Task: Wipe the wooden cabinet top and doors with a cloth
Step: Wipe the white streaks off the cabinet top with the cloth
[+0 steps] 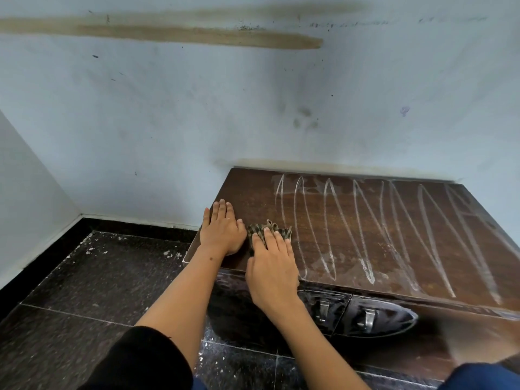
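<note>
Pale blue walls met at a corner above a dark speckled floor [92,280]; the wooden cabinet [365,220] stood against the back wall. Its top carried white zigzag streaks [394,235] running front to back, spread from about the middle to the right edge. The left strip looked bare of them.

Cloth [270,230], crumpled, checked, lay near the top's front-left corner. Right hand [273,268] pressed flat on it, fingers straight and close together, fingertips covering its near part. Left hand [222,229] rested palm down at the left edge, fingers together, just beside the cloth, holding nothing.

Streaks lay to the right of the cloth, nearest one just beside it. Judgement: the right hand is the nearer, so the stroke should carry rightward across their long axis. Doors [365,313] with metal handles, below the front edge, looked not yet wiped.
</note>
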A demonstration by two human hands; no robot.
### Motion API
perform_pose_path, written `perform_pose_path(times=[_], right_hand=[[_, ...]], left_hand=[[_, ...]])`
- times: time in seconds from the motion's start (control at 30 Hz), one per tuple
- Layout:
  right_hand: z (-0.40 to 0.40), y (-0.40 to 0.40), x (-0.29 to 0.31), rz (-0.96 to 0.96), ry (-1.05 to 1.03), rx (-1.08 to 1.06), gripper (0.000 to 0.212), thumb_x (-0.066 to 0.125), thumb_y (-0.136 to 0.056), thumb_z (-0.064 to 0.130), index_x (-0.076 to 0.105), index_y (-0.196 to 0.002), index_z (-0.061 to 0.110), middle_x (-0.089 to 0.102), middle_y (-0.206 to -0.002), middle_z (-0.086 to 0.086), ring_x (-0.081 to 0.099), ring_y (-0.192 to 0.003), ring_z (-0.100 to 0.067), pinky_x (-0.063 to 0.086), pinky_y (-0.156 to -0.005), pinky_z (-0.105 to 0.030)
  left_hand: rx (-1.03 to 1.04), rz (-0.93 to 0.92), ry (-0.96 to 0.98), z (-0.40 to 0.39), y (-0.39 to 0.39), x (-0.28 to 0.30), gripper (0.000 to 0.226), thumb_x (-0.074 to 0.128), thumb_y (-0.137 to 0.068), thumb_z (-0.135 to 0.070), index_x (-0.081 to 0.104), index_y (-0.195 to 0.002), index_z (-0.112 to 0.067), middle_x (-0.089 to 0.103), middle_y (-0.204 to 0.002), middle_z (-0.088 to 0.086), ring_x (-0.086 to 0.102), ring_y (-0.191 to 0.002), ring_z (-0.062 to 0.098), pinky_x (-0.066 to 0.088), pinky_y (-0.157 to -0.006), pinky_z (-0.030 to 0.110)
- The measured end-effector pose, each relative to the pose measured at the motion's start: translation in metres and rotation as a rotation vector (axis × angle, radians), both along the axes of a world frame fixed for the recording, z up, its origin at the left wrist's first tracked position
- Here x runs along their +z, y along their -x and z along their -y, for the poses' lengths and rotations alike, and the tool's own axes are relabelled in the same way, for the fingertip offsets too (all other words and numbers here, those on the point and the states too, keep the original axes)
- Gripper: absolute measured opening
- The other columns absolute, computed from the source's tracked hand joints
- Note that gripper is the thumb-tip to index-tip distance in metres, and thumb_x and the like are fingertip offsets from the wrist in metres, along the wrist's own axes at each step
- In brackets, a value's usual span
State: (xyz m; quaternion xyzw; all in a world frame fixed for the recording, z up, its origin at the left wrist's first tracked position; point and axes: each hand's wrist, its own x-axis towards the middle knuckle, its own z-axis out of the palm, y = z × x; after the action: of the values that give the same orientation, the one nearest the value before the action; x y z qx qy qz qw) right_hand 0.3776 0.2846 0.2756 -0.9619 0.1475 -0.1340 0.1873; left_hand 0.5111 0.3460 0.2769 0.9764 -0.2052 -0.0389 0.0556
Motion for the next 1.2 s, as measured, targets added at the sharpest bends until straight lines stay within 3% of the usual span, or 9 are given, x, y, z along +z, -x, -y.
perform_pose_path(times=[0.17, 0.4, 0.6, 0.83, 1.07, 1.2], right_hand=[[0.012, -0.023, 0.013, -0.037, -0.015, 0.027, 0.050, 0.032, -0.100, 0.021, 0.024, -0.148, 0.014, 0.018, -0.157, -0.008, 0.011, -0.145, -0.023, 0.004, -0.120, -0.039], [0.007, 0.007, -0.002, 0.017, -0.016, -0.005, 0.049, 0.033, -0.099, 0.023, 0.028, -0.147, 0.016, 0.021, -0.156, -0.007, 0.013, -0.145, -0.021, 0.003, -0.119, -0.037], [0.029, -0.030, 0.018, -0.051, -0.042, 0.016, 0.048, 0.032, -0.100, 0.024, 0.029, -0.147, 0.015, 0.020, -0.156, -0.007, 0.013, -0.145, -0.021, 0.007, -0.119, -0.038], [0.023, 0.011, -0.003, 0.040, -0.033, -0.014, 0.049, 0.039, -0.096, 0.024, 0.035, -0.144, 0.016, 0.027, -0.154, -0.006, 0.018, -0.144, -0.020, 0.006, -0.119, -0.035], [0.048, -0.029, 0.016, -0.055, -0.037, 0.003, 0.048, 0.037, -0.098, 0.026, 0.034, -0.145, 0.017, 0.026, -0.154, -0.006, 0.018, -0.143, -0.022, 0.010, -0.119, -0.037], [0.038, 0.004, 0.000, 0.041, -0.019, -0.028, 0.049, 0.038, -0.096, 0.025, 0.036, -0.144, 0.017, 0.028, -0.153, -0.006, 0.020, -0.143, -0.020, 0.009, -0.119, -0.036]], left_hand=[[0.009, 0.020, 0.033, 0.010, 0.005, -0.004, 0.057, 0.015, -0.102, -0.033, 0.002, -0.151, -0.005, -0.003, -0.160, 0.010, -0.006, -0.147, 0.021, -0.005, -0.118, 0.039], [0.016, 0.051, 0.045, 0.010, 0.004, -0.009, 0.059, 0.015, -0.101, -0.034, 0.002, -0.151, -0.006, -0.002, -0.160, 0.009, -0.005, -0.147, 0.021, -0.005, -0.117, 0.038], [-0.051, 0.126, 0.060, 0.011, 0.009, -0.005, 0.058, 0.018, -0.102, -0.031, 0.003, -0.151, -0.005, -0.004, -0.159, 0.010, -0.008, -0.147, 0.020, -0.009, -0.117, 0.036], [-0.097, 0.101, 0.096, 0.013, 0.006, -0.008, 0.057, 0.018, -0.102, -0.030, 0.005, -0.151, -0.005, -0.001, -0.160, 0.008, -0.006, -0.147, 0.018, -0.005, -0.118, 0.034], [-0.110, 0.076, 0.079, 0.013, 0.007, -0.005, 0.056, 0.018, -0.102, -0.031, 0.007, -0.151, -0.005, 0.003, -0.160, 0.010, -0.001, -0.147, 0.020, -0.001, -0.119, 0.033], [-0.098, 0.066, 0.078, 0.012, 0.003, -0.008, 0.057, 0.017, -0.102, -0.034, 0.007, -0.151, -0.007, 0.002, -0.160, 0.007, -0.001, -0.147, 0.018, -0.002, -0.118, 0.032]])
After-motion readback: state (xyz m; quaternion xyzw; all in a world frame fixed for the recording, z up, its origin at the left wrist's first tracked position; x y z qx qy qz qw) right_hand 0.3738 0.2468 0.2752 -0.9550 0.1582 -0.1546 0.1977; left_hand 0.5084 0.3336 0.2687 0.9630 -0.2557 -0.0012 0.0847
